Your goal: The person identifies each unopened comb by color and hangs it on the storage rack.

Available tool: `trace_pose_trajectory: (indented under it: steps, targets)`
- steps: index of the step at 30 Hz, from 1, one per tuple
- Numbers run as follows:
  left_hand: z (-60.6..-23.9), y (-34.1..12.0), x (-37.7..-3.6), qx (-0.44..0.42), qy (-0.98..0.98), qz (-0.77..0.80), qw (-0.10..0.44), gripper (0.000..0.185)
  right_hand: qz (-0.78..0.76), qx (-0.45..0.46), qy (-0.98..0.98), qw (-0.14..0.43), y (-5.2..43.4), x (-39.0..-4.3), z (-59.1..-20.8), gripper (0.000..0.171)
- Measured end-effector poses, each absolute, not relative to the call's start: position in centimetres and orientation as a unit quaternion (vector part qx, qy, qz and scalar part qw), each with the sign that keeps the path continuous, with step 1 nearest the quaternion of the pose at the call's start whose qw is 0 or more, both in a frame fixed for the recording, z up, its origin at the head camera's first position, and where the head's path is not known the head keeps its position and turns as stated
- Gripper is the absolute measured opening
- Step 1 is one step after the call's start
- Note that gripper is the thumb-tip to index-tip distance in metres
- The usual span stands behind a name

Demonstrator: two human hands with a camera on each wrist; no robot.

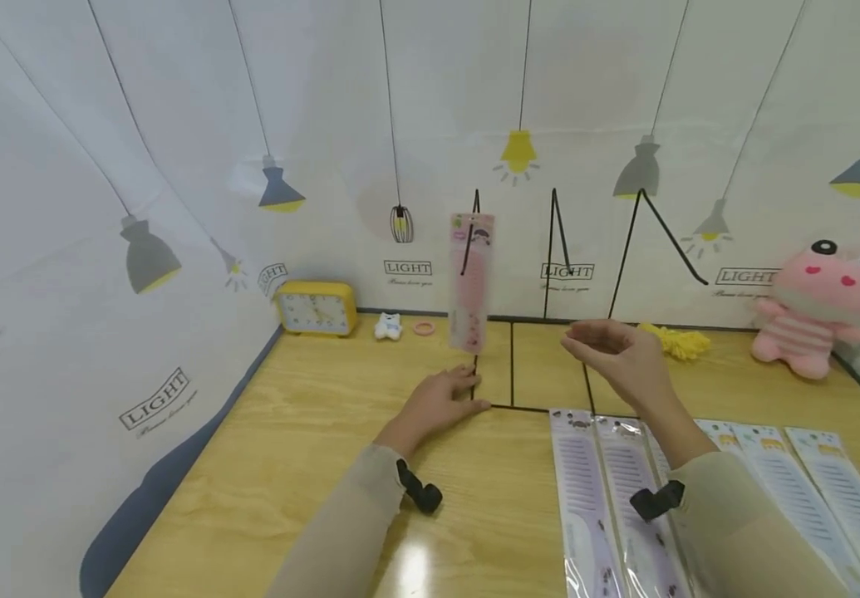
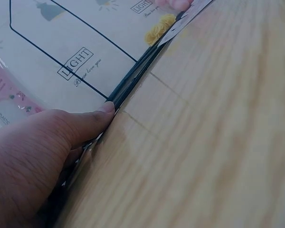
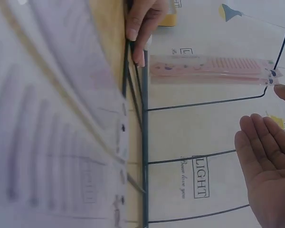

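Note:
A black wire display rack (image 1: 512,365) with three upright hooks stands on the wooden table against the back wall. From its left hook hang pink packaged combs (image 1: 469,286); two show in the right wrist view. My left hand (image 1: 437,407) holds the rack's base wire at the left corner, its thumb (image 2: 92,124) on the wire. Raised before the right-hand hook is my right hand (image 1: 627,365), with nothing in it. Its fingers (image 3: 259,147) lie side by side, gently bent, and the thumb stands apart from them.
Under my right forearm lie purple packaged combs (image 1: 582,490) and light blue packaged combs (image 1: 788,490) in a row. Along the back are a yellow clock (image 1: 317,309), a small white figure (image 1: 388,326), a pink ring (image 1: 424,328), yellow yarn (image 1: 676,341) and a pink frog plush (image 1: 818,311).

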State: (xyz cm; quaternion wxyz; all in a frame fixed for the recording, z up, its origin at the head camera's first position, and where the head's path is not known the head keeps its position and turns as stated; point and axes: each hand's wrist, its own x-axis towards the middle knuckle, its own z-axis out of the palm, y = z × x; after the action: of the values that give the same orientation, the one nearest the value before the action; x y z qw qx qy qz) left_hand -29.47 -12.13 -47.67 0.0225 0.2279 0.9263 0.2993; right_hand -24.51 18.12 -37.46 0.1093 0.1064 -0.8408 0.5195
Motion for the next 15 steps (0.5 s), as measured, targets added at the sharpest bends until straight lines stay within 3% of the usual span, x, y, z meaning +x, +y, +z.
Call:
trace_pose_trajectory:
  steps: [6,9,15]
  targets:
    - [-48.3,-12.2,-29.5,0.226,0.926,0.303,0.026,0.070,0.487,0.140,-0.859,0.081,20.8,-22.1,-40.9,0.040]
    - [-48.2,-12.1,-29.7,0.223,0.925,0.307,0.026,0.070,0.450,0.203,-0.868,0.059,22.0,-22.3,-43.0,0.044]
    - [-47.7,-11.8,-29.5,0.220,0.928,0.300,0.036,0.068,0.356,0.283,-0.887,0.079,23.8,-23.5,-46.9,0.058]
